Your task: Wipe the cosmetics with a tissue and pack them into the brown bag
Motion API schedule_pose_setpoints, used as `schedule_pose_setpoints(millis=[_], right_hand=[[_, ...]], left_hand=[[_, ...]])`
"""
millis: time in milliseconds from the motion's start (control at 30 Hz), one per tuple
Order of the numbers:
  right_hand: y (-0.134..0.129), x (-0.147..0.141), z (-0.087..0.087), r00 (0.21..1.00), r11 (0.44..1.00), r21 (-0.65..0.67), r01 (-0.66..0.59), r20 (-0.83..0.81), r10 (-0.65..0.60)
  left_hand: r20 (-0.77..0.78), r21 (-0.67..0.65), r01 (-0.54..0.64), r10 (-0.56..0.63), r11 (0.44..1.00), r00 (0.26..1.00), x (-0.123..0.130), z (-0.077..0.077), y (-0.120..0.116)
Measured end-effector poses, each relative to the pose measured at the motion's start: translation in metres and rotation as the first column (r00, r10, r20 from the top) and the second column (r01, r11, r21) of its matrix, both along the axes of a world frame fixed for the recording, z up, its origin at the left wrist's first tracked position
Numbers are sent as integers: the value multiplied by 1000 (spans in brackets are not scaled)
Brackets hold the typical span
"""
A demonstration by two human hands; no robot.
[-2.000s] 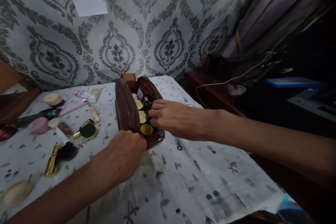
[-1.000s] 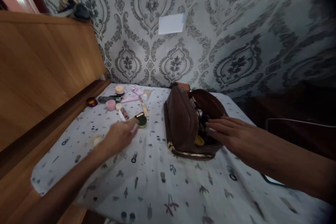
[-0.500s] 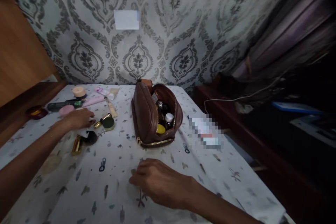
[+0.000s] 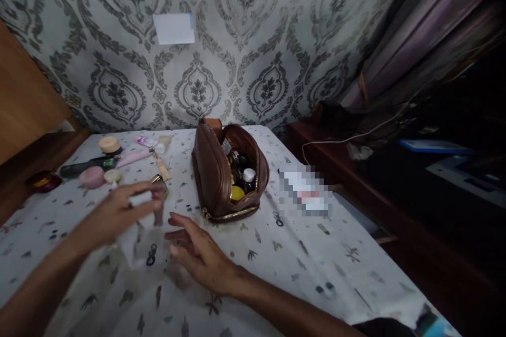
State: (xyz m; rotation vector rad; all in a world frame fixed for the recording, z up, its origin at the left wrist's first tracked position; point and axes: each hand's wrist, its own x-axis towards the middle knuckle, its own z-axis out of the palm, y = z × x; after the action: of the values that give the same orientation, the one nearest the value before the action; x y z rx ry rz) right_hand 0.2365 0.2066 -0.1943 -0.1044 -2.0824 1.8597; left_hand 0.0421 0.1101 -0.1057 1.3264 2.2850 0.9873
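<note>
My left hand point(image 4: 128, 208) is over the left-middle of the table, its fingers closed around a pale, white-topped container point(image 4: 140, 199). Motion smears its lower part, so its exact kind is unclear. Just to the right, my right hand point(image 4: 203, 258) hovers with fingers apart and nothing in them. Beyond both hands a brown cosmetic bag point(image 4: 211, 174) stands unzipped. Inside it are dark bottles, one with a white cap point(image 4: 249, 175), and a yellow lid point(image 4: 237, 193). A gold-and-dark item point(image 4: 159, 181) is partly hidden behind my left fingers.
At the left lie a pink jar point(image 4: 92, 178), a small cream-lidded jar point(image 4: 113, 176), a dark green tube point(image 4: 81, 167), a peach-topped jar point(image 4: 109, 145) and several tubes. A dark red round container point(image 4: 43, 181) sits farther left. A blurred-out pale object point(image 4: 304, 189) lies right of the bag.
My left hand has come right and nearer, now with the white-topped container in it. My right hand has moved left and its fingers have spread. The view has shifted slightly right.
</note>
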Motion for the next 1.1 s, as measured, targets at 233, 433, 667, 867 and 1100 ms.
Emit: schedule_pose_setpoints(millis=[233, 433, 667, 867, 1100], right_hand=[[-1, -13, -16, 998, 790, -611, 51, -5, -69], [2, -3, -6, 999, 814, -581, -14, 28, 37], [7, 3, -9, 986, 916, -377, -137, 38, 163], [4, -3, -16, 993, 899, -424, -108, 2, 121], [5, -5, -12, 999, 923, -383, 14, -26, -26]], left_hand=[[-302, 152, 70, -21, 986, 953, 69, -40, 6], [-414, 227, 203, -95, 952, 905, 75, -44, 15], [583, 123, -84, -3, 989, 812, 56, -45, 24], [900, 224, -238, -107, 945, 422, 71, -54, 25], [783, 308, -260, -88, 915, 616, 86, -74, 21]])
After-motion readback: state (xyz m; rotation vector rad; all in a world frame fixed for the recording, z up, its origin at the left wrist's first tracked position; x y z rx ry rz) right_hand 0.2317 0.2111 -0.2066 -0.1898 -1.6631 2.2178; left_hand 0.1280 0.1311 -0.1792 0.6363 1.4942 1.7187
